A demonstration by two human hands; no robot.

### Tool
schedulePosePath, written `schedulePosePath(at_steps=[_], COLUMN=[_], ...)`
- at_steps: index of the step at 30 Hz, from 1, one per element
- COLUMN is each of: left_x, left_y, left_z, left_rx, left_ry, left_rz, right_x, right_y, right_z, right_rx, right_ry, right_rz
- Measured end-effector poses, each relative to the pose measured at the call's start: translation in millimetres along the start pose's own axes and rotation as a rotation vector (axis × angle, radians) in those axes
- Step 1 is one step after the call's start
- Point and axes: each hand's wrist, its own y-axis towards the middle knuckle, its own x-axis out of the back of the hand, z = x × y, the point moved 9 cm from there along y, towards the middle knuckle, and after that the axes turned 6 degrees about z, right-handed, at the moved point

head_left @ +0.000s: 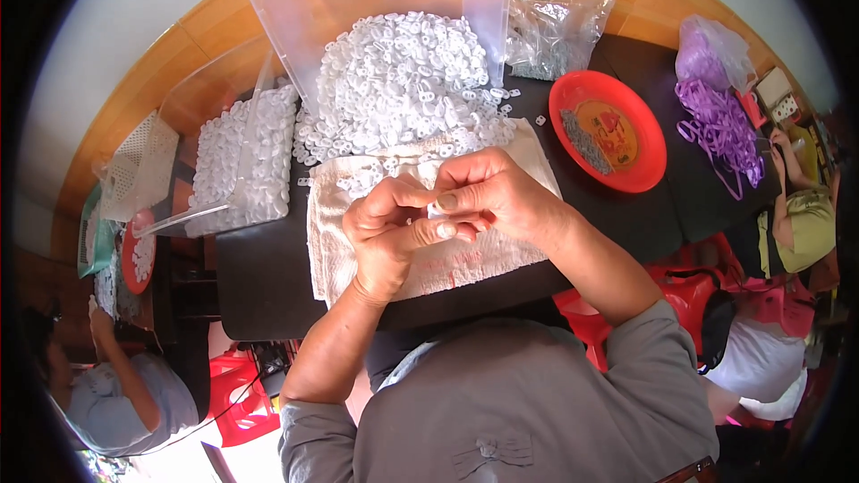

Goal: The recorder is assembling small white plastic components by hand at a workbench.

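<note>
My left hand [386,234] and right hand [488,197] are pressed together over the white cloth [358,215] on the dark table [268,277], fingertips pinching a small white plastic piece [437,211] between them (it is mostly hidden, so I cannot tell its shape). Just beyond lies a heap of white plastic rings [403,80] spilling from a clear tray [295,9]. To the far right sits a red plate [649,148], and farther right purple straps [720,125].
</note>
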Motion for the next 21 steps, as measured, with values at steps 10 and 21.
schedulePosePath(at_steps=[10, 21], left_x=[-1, 109], left_y=[7, -18], left_z=[-11, -181], left_rx=[-0.154, -0.309], left_ry=[0.091, 0.853], left_rz=[0.016, -0.76], right_x=[5, 56], right_y=[-3, -35], right_z=[19, 62], right_rx=[0.045, 0.002], right_ry=[-0.1, -1.385], right_rz=[-0.078, -0.541])
